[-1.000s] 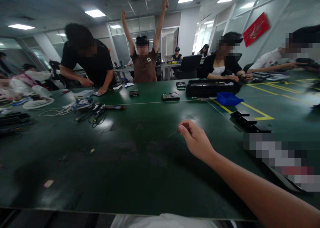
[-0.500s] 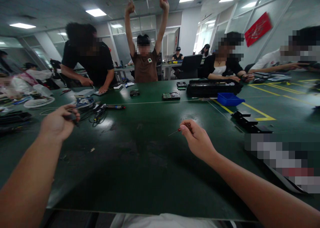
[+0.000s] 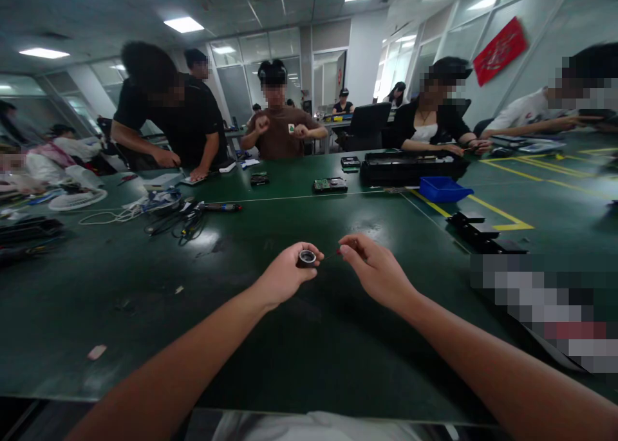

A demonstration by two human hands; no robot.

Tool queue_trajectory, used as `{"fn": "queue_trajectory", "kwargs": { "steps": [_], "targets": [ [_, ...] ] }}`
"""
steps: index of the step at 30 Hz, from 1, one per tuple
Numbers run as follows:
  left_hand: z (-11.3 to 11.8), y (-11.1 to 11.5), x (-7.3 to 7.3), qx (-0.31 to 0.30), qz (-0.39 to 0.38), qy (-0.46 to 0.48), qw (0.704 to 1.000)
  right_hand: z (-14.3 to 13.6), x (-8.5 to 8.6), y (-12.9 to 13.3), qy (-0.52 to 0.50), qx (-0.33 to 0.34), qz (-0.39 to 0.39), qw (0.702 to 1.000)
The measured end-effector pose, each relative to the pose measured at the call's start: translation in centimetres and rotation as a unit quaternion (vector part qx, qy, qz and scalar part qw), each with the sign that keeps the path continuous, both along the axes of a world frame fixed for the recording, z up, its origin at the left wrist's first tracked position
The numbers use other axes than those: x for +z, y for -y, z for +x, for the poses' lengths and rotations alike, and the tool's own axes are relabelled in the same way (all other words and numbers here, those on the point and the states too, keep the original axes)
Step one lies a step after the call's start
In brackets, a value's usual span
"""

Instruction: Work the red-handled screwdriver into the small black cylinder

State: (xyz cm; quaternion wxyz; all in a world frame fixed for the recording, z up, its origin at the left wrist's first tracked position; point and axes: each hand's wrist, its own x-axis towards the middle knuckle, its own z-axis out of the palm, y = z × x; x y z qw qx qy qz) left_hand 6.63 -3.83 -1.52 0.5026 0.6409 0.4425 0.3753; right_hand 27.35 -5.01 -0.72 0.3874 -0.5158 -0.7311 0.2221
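My left hand (image 3: 282, 275) is closed around a small black round part (image 3: 307, 259), which has a pale ring on its upward-facing open end. What kind of part it is I cannot make out. Just to the right, my right hand (image 3: 379, 267) grips a thin screwdriver (image 3: 339, 252) with a red tip to its handle. Its slender shaft points left at the round part; whether the two touch I cannot tell. Most of the screwdriver's handle is hidden by my fingers. Both hands are above the green table (image 3: 270, 364).
Tangled cables (image 3: 181, 219) lie on the left. Ahead are a hard drive (image 3: 330, 185), a long black housing (image 3: 412, 169) and a blue bin (image 3: 444, 188). Black brackets (image 3: 477, 232) lie on the right. Several people sit or stand around the table.
My left hand has swung from the far left to the middle with the round part, close to the screwdriver. My right hand has barely moved. The person opposite has lowered both raised arms.
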Motion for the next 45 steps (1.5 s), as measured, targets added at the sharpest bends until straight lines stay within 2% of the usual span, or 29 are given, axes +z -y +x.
{"fn": "queue_trajectory", "kwargs": {
  "steps": [4, 8, 11, 14, 17, 25, 32, 38, 45],
  "targets": [
    [1.1, 0.3, -1.0, -0.002, 0.030, -0.014, 0.999, 0.0, 0.6, 0.3, 0.009, -0.030, 0.046, 0.998],
    [0.5, -0.3, -2.2, 0.005, 0.054, -0.019, 0.998, 0.4, 0.6, 0.6, -0.047, -0.060, 0.095, 0.993],
    [-0.3, -0.6, -2.8, 0.021, 0.066, -0.032, 0.997, 0.6, 0.4, 1.0, -0.117, -0.038, 0.110, 0.986],
    [-0.8, -0.7, -2.9, 0.021, 0.098, -0.048, 0.994, 0.6, 0.2, 1.3, -0.136, 0.006, 0.106, 0.985],
    [-0.9, -0.5, -2.8, 0.018, 0.126, -0.059, 0.990, 0.4, 0.1, 1.3, -0.111, 0.026, 0.102, 0.988],
    [-1.0, -0.5, -3.1, 0.023, 0.152, -0.092, 0.984, 0.1, 0.1, 1.1, -0.088, 0.022, 0.087, 0.992],
    [-1.2, -0.6, -3.1, 0.036, 0.162, -0.114, 0.980, 0.1, 0.8, 1.4, 0.006, -0.059, 0.121, 0.991],
    [-1.4, -0.6, -3.0, 0.032, 0.178, -0.136, 0.974, 0.3, 0.7, 1.1, 0.023, 0.031, 0.090, 0.995],
    [-1.5, -0.7, -3.1, 0.028, 0.199, -0.151, 0.968, 0.2, 0.8, 0.8, 0.078, 0.003, 0.051, 0.996]
  ]
}}
